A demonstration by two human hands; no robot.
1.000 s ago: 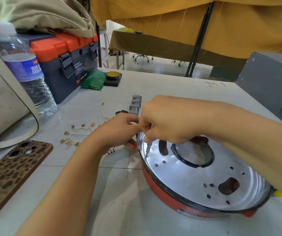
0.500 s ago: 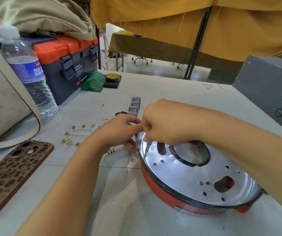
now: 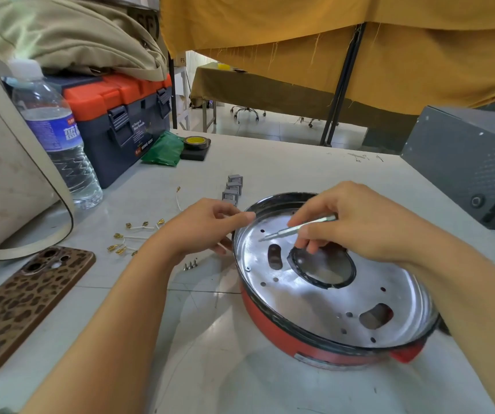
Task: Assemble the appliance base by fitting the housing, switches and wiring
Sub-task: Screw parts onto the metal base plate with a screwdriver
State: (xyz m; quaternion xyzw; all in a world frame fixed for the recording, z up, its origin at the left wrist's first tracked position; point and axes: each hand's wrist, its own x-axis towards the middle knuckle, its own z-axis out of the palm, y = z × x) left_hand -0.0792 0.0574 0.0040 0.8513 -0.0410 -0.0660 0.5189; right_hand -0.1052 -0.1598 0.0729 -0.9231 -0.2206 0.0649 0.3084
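right now the step in hand looks like fastening the shiny round metal plate (image 3: 329,297) into the red round appliance housing (image 3: 273,330), which sits on the pale grey table (image 3: 240,380) just in front of the person. the right hand (image 3: 368,225) has its grip closed around a slim silver screwdriver (image 3: 297,228), the tip slanting down and leftward, hovering over the plate near its far left holes; whether the tip touches metal is hard to tell. the left hand (image 3: 207,231) rests at the housing's left rim, its forefinger reaching out over the edge and the thumb lower down against the side, steadying it rather than clutching anything. one small screw (image 3: 248,268) already sits in the plate by the left rim. the next move likely calls for fetching another of the loose screws (image 3: 190,265) lying beside the left wrist and seating it in an open hole.

around them lie short white wires with brass terminals (image 3: 134,239), a row of small grey switches (image 3: 233,189), a leopard-print phone (image 3: 22,303), a clear water bottle (image 3: 58,144) and an orange-and-navy toolbox (image 3: 120,115). mustard cloth hangs behind.
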